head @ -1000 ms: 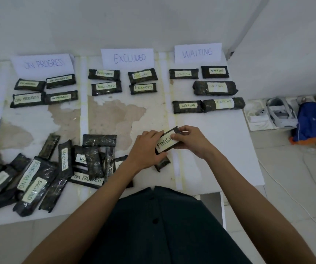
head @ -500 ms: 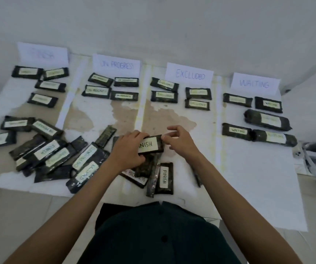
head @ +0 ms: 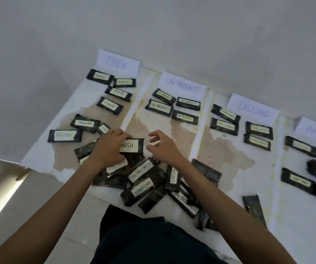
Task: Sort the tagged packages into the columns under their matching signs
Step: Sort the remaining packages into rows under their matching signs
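A white desk (head: 229, 162) with brown worn patches stands against a bare pale wall (head: 172, 25), and pale floor (head: 44, 180) shows past its near left edge. Four paper signs stand at the back: the FINISH sign (head: 118, 61), the ON PROGRESS sign (head: 182, 87), the EXCLUDED sign (head: 253, 109) and a fourth sign (head: 315, 130), cut off at the right. Of the sorted packages (head: 159, 107), four lie under ON PROGRESS and four under EXCLUDED. Four more lie close under FINISH, with three nearer ones in that column whose tags are too blurred to read. A heap (head: 145, 180) of unsorted ones overlaps at the front edge. The held package (head: 132, 145), tagged FINISH, is above that heap at the near end of the FINISH column. Its long axis runs left to right and its tag faces up. The left hand (head: 109, 147) pinches its left end between thumb and fingers. The right hand (head: 162, 147) is just beside its right end, apart from it, its fingers loosely curled and holding nothing.
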Available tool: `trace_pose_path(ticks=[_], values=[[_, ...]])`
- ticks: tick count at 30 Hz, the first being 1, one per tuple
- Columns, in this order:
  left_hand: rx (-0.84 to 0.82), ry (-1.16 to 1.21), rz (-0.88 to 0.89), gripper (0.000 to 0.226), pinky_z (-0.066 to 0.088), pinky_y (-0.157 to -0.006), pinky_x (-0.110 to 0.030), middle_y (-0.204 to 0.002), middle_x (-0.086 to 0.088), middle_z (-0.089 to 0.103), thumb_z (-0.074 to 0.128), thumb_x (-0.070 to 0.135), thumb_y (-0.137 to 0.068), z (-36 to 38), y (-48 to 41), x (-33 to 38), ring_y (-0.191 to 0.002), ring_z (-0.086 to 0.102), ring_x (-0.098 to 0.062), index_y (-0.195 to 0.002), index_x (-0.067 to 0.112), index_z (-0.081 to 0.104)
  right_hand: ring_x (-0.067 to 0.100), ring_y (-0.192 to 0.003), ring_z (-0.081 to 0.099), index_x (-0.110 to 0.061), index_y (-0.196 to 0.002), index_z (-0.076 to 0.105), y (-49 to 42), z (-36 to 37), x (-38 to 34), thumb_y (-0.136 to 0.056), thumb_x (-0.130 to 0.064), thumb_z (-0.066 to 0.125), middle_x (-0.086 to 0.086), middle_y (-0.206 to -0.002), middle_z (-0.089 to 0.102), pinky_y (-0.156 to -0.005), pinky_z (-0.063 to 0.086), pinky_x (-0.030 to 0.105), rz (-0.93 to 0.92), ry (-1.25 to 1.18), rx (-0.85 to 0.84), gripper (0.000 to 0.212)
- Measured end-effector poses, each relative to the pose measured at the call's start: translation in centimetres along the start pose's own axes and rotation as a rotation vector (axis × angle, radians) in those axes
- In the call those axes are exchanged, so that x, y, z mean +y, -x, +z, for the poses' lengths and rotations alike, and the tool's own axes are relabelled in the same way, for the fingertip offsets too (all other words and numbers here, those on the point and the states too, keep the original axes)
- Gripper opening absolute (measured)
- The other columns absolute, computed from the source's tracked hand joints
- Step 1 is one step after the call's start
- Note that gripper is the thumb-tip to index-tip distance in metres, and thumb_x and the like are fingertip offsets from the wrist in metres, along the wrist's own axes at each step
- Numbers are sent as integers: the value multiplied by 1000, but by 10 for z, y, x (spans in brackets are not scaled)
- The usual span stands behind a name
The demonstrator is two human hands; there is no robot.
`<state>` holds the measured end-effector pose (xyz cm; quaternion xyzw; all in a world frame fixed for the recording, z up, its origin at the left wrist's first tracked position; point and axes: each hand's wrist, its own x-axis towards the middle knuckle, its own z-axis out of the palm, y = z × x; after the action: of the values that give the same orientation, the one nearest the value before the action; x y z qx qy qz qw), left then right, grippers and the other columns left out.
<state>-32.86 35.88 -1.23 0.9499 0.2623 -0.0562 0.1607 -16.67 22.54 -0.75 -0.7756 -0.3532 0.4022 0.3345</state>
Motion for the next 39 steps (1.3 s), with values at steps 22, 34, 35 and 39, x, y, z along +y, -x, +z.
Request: trace_pose_path(ticks=[22,34,35,39], values=[[80,15,-201,63,43,-94,-48,-128,-16,53,59,-8,-70,-21,-122,-255,-117,47,-37,-130,7,48,45,-122,46,-14,-130,53,-214,119,-49,-79,-8,67,24,-142,41,-93,44,54,-289,630,171,53],[-10,-24,-29,62,41,-89,-48,-130,-18,51,62,-11,-72,-33,-204,-282,-113,48,-38,-130,9,48,41,-100,55,-13,-117,63,-233,116,-30,-74,-6,64,19,-120,59,-76,48,44,-390,633,258,44],[-13,-42,-25,63,41,-89,-48,-131,-18,50,62,-10,-72,-32,-206,-281,-113,48,-38,-130,9,48,41,-101,55,-13,-116,63,-233,116,-30,-74,-6,65,19,-120,59,-77,48,44,-385,627,256,43],[-8,-53,-17,65,42,-90,-50,-134,-19,48,63,-9,-72,-32,-205,-281,-114,48,-39,-132,8,46,42,-104,53,-12,-119,61,-233,114,-33,-75,-7,64,20,-123,57,-81,48,47,-381,601,234,45]])
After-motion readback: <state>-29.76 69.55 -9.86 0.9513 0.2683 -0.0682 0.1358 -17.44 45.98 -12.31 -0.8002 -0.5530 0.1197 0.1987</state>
